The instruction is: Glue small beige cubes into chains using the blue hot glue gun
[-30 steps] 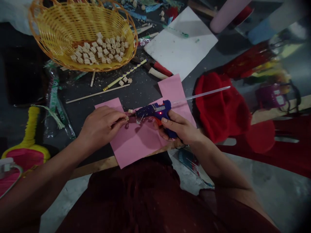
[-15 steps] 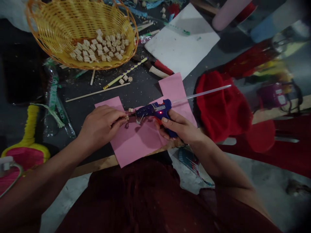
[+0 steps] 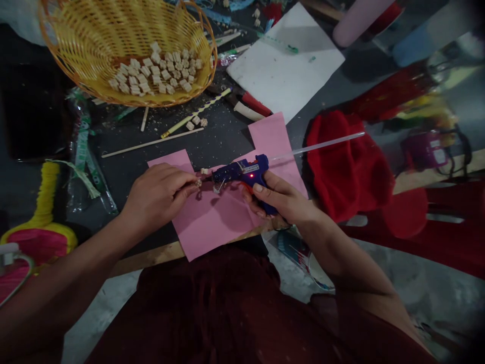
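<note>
My right hand point(image 3: 278, 197) is wrapped round the grip of a blue hot glue gun point(image 3: 255, 172) with a red light on its side. A long clear glue stick point(image 3: 326, 144) runs out of its back end. My left hand point(image 3: 162, 194) pinches a small pale wooden piece point(image 3: 198, 183) between thumb and fingertips, right at the gun's nozzle. Whether nozzle and piece touch, I cannot tell. Another small wooden piece point(image 3: 204, 171) lies just beyond my left fingertips. Under both hands is a cut sheet of pink paper point(image 3: 215, 222).
A yellow wicker basket point(image 3: 94, 30) holding many small wooden pieces stands at the back left. Nearby lie a thin stick point(image 3: 151, 143), a striped pencil point(image 3: 195, 114) and red-handled pliers point(image 3: 255, 104). White sheet point(image 3: 291, 71) and red cloth point(image 3: 346, 167) are to the right.
Both hands, the glue gun and the wooden piece keep almost the same places. Only a very slight shift of the whole view shows.
</note>
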Available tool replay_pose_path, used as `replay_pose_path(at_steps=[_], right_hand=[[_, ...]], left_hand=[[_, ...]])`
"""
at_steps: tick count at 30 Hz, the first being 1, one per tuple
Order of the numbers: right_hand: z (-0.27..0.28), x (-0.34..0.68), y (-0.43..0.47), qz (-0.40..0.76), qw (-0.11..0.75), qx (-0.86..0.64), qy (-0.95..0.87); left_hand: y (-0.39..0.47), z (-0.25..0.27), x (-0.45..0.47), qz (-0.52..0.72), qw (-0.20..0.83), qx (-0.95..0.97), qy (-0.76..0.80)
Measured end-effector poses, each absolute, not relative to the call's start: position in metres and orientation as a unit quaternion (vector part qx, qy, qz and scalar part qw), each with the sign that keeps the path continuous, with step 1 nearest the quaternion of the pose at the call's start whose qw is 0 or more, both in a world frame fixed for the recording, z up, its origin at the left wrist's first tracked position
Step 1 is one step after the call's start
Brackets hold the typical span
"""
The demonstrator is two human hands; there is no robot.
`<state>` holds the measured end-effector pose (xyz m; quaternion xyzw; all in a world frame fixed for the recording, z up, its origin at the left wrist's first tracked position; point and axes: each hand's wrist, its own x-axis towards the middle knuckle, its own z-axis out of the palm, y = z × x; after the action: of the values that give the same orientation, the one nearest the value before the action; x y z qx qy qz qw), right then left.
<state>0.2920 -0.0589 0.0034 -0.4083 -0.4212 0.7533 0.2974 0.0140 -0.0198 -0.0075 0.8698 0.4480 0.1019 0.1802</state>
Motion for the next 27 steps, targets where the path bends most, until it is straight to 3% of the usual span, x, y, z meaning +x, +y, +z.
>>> replay_pose_path(at_steps=[27], right_hand=[[0.0111, 0.2902, -0.0647, 0.739, 0.285, -0.425, -0.440]], left_hand=[[-0.0200, -0.0072, 0.0141, 0.112, 0.185, 0.869, 0.445]])
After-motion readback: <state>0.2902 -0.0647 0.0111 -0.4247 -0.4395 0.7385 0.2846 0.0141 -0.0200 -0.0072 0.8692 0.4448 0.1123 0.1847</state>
